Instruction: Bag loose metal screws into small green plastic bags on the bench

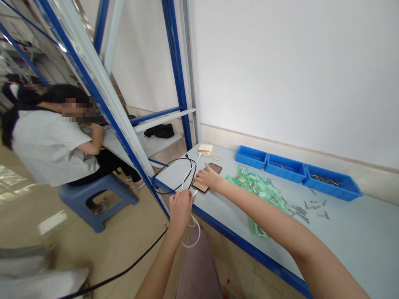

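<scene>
My left hand [181,204] is closed on a white charging cable [199,236], just off the table's front edge. The cable's plug end lies at the lower end of a smartphone [215,167]; whether it is fully seated I cannot tell. The phone rests on the table, its middle partly covered by my right hand [209,177], whose fingers lie stretched across the screen. Behind the phone, the white cable runs up to a cream power bank [205,148] with a strap. Right of my right hand is a heap of small green plastic packets [262,182], partly behind my forearm.
Blue bins [332,182] line the wall, some holding metal screws. Loose screws [301,212] lie on the grey table [352,232]. A black cable [158,192] loops at the left corner by a blue-and-white rack post [109,112]. A co-worker [52,145] sits left on a blue stool [99,195].
</scene>
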The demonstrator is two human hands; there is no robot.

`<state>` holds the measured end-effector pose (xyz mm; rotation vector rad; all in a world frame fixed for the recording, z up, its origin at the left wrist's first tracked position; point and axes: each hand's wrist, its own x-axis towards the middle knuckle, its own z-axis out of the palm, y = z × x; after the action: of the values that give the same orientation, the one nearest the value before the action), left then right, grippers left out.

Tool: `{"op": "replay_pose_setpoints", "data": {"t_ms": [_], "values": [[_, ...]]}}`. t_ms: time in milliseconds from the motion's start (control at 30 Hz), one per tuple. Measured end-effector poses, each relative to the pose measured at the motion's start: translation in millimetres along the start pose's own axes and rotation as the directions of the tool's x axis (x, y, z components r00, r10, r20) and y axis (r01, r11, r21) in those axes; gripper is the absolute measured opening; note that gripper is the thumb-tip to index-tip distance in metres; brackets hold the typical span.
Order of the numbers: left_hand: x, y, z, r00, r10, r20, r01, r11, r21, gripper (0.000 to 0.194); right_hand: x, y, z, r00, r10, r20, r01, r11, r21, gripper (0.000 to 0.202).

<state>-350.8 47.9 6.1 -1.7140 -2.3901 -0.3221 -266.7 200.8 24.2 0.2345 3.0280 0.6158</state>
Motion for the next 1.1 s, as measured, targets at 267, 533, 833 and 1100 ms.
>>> {"op": "replay_pose_setpoints", "data": {"t_ms": [267, 533, 833, 1100], "values": [[-3, -5, -15.6, 0.982, 0.059, 0.179, -0.042, 0.994, -0.099, 0.025, -14, -5, 6, 0.996, 0.081, 0.022, -0.081, 0.997, 0.001, 0.026], [123, 1, -3.2, 0.997, -0.058, -0.044, 0.058, 0.998, -0.002, 0.028, 11, 69, -3, 0.963, 0.184, 0.196, -0.234, 0.933, 0.273, 0.062], [202, 0, 45.8, 0.983, 0.084, 0.164, -0.089, 0.996, 0.026, 0.033, 92, 103, 36, 0.940, 0.329, 0.085, -0.340, 0.901, 0.270, 0.055], [178, 3, 47.1, 0.948, 0.180, 0.261, -0.190, 0.982, 0.015, 0.039, 105, 113, 71, 0.873, 0.417, 0.253, -0.483, 0.807, 0.339, 0.062]]}}
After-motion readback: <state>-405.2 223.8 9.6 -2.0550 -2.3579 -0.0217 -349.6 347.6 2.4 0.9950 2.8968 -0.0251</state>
